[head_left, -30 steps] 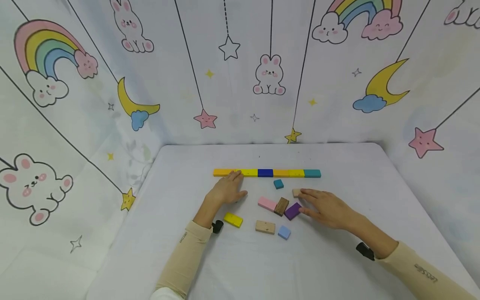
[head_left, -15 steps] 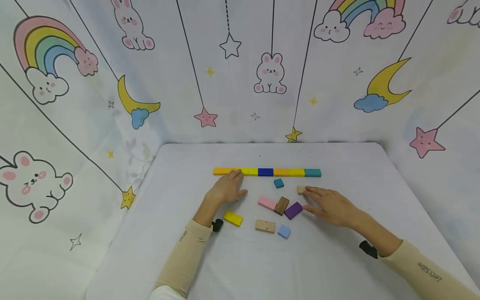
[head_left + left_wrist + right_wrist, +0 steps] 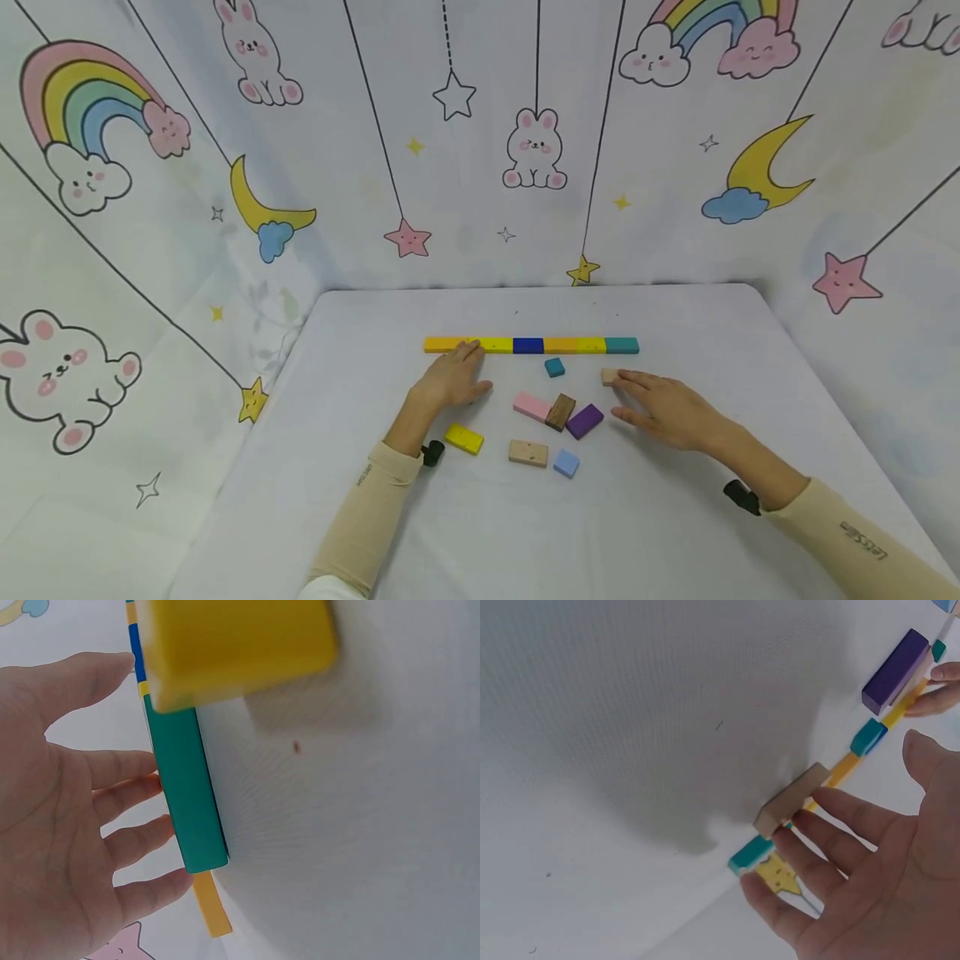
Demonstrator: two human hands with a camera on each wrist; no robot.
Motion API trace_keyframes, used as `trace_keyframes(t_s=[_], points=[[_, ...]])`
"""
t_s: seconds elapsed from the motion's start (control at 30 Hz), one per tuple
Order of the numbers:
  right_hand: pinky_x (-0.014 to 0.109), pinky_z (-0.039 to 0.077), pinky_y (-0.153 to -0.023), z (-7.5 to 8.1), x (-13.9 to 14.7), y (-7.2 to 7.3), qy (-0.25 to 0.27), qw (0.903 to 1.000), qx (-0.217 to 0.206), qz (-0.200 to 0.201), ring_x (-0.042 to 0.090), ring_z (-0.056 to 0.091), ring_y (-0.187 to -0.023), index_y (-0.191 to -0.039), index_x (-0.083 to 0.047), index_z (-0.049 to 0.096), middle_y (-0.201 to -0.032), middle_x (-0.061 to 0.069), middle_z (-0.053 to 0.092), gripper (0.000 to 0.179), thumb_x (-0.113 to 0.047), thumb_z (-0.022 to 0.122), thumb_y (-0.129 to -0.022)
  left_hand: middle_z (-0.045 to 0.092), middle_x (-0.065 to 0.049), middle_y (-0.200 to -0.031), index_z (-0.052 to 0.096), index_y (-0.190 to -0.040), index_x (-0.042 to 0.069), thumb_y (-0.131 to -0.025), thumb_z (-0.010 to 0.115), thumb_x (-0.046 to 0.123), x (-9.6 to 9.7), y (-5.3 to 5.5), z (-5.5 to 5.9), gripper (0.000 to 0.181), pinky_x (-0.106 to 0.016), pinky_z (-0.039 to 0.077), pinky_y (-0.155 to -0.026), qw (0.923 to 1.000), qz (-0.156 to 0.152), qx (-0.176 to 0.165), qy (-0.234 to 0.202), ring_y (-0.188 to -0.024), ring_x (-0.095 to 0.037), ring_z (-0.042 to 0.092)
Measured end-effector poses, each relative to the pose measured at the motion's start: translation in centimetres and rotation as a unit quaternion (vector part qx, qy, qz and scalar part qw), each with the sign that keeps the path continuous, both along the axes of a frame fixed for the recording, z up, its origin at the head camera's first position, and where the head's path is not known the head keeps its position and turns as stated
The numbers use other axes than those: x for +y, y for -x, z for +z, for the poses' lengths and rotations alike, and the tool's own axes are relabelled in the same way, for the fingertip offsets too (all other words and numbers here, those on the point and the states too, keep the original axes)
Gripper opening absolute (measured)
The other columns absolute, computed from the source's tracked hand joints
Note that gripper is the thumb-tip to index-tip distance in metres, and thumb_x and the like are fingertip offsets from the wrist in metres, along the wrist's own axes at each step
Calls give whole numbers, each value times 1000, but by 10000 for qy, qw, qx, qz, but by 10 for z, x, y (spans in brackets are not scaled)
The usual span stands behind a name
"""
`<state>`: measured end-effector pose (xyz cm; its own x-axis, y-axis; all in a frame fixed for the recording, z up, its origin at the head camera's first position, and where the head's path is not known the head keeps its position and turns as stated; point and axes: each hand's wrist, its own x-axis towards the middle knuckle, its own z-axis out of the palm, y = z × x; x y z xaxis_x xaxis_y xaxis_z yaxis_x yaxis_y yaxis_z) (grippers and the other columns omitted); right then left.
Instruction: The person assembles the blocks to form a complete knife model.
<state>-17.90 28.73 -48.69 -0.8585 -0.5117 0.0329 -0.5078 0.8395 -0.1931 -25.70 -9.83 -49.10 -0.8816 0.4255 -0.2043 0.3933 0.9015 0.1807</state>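
My left hand (image 3: 447, 379) rests near the left part of a straight row of colored blocks, fingertips over a yellow block (image 3: 497, 345). In the left wrist view its extended fingers touch a long green block (image 3: 185, 795), which the hand hides from the head view. My right hand (image 3: 667, 410) lies palm down with fingers nearly straight. Its fingertips touch a plain wooden block (image 3: 610, 377), seen along its length in the right wrist view. Beside the thumb, a little apart, lies a purple block (image 3: 585, 422).
The row also holds a dark blue block (image 3: 528, 346) and a teal block (image 3: 622, 346) at its right end. Loose nearby are a small teal block (image 3: 554, 367), pink (image 3: 531, 407), brown (image 3: 561, 412), yellow (image 3: 464, 439), light wood (image 3: 528, 453) and light blue (image 3: 566, 463) blocks.
My right hand has moved right and slightly away from me, and the plain wooden block has slid along with it. The thumb has come away from the purple block. My left hand stays put.
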Motion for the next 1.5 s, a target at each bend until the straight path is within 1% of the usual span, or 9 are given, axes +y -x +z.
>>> trace_keyframes(t_s=[0.23, 0.43, 0.63, 0.83, 1.0, 1.17, 1.5], points=[[64, 46, -110, -2, 8, 2, 75, 9998, -141, -86, 47, 53, -136, -149, 0, 55, -154, 25, 50, 62, -44, 61, -105, 20, -10, -173, 29, -165, 7, -107, 54, 49, 0, 4, -7, 76, -46, 18, -131, 9998, 25, -120, 129, -160, -31, 16], [63, 47, -109, -4, 12, 5, 130, 9997, -164, -132, 48, 55, -134, -149, -1, 55, -153, 25, 51, 61, -43, 63, -105, 23, -12, -172, 32, -164, 6, -106, 56, 49, 0, -2, -1, 75, -48, 21, -130, 10000, 27, -50, 20, -159, -32, 19], [63, 48, -109, -3, 18, 9, 202, 9996, -97, -155, 48, 56, -133, -148, 1, 55, -152, 26, 53, 62, -42, 64, -105, 25, -13, -171, 34, -163, 4, -106, 56, 49, 0, -2, 2, 75, -48, 23, -129, 10000, -48, 63, 9, -159, -33, 22], [63, 47, -109, -2, 23, 12, 182, 9996, -17, -205, 48, 55, -134, -149, 1, 55, -151, 26, 53, 62, -41, 64, -105, 26, -13, -171, 35, -162, 5, -106, 57, 48, 0, -1, 2, 74, -49, 24, -129, 9999, -29, 72, -81, -158, -33, 22], [64, 46, -109, -1, 26, 12, 214, 9994, -60, -256, 49, 53, -135, -149, 2, 54, -151, 27, 52, 63, -42, 63, -105, 26, -13, -171, 34, -162, 5, -106, 57, 48, 0, -1, 3, 75, -49, 23, -129, 10000, -42, 74, -30, -158, -33, 22], [64, 47, -109, -2, 30, 13, 221, 9995, 1, -241, 48, 54, -135, -148, 2, 55, -151, 27, 53, 62, -41, 63, -105, 27, -13, -171, 34, -162, 4, -106, 57, 47, 0, -2, 4, 75, -49, 24, -129, 10000, -58, 74, -15, -158, -33, 23], [64, 46, -109, -4, 36, 15, 255, 9993, -16, -256, 48, 53, -136, -147, 2, 56, -151, 27, 52, 60, -42, 61, -106, 25, -14, -171, 34, -163, 4, -106, 57, 47, 0, -1, 1, 75, -48, 22, -129, 10000, -20, 31, -40, -158, -34, 22]])
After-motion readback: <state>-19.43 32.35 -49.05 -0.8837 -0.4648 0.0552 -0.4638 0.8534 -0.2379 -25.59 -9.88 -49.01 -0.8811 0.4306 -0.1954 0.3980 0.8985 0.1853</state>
